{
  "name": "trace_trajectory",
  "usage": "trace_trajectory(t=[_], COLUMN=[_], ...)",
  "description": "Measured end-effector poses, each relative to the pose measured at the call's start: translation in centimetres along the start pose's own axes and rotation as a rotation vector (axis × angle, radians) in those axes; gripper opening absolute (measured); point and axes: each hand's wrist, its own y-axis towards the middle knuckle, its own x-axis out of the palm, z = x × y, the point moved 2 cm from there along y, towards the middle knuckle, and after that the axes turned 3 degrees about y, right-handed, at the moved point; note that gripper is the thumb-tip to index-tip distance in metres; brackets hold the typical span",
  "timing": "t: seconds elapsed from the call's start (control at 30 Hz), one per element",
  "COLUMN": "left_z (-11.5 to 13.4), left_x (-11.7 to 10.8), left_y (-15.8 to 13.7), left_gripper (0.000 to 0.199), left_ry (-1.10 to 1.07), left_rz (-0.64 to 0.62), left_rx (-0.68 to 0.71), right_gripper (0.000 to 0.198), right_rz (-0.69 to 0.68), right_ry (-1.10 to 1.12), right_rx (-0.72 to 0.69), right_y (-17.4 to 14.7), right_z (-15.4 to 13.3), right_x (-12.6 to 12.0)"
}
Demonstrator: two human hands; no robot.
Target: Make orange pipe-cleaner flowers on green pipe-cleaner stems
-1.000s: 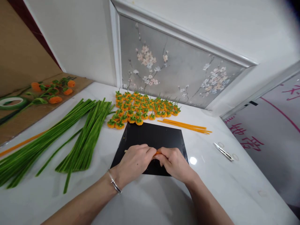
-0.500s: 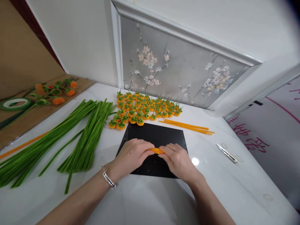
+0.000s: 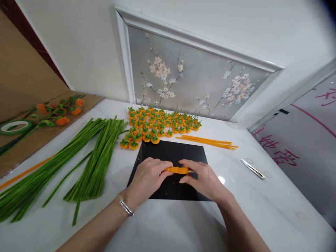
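Note:
Over the black mat (image 3: 170, 150), my left hand (image 3: 151, 176) pinches one end of an orange pipe cleaner (image 3: 177, 170) wound into a short ridged coil. The coil lies level, pointing right. My right hand (image 3: 203, 175) is around its other end, thumb and forefinger spread apart above and below it. A thin pale tip shows at the coil's right end, partly hidden by the right hand. Behind the mat stand many small orange flower heads (image 3: 147, 122) with green tops. Several straight orange pipe cleaners (image 3: 207, 141) lie to their right.
Two bundles of green pipe cleaners (image 3: 97, 168) spread across the left of the white table (image 3: 162, 224). Green tape (image 3: 17, 127) and finished orange flowers (image 3: 63, 121) rest on cardboard at far left. Small metal snips (image 3: 252, 169) lie on the right. A framed panel (image 3: 189, 77) stands behind.
My right hand has loosened its pinch and shifted slightly right, with thumb and forefinger now apart. More of the orange coil shows. The left hand keeps its grip, and the view has tilted slightly.

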Motion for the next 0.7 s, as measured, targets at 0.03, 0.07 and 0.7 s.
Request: trace_trajectory(t=[0.03,0.07,0.7], left_z=[0.0,0.0,1.5], left_x=[-0.1,-0.2,0.3], left_y=[0.0,0.0,-0.2], left_gripper=[0.009,0.009,0.016], left_ry=[0.012,0.021,0.120], left_rz=[0.019,0.036,-0.146], left_rx=[-0.005,-0.004,0.066], right_gripper=[0.034,0.026,0.017], right_rz=[0.017,0.026,0.010], right_ry=[-0.029,-0.049,-0.060], right_rx=[-0.018,-0.033,-0.066], right_y=[0.0,0.0,0.2], right_z=[0.0,-0.1,-1.0], right_x=[0.0,0.0,2.2])
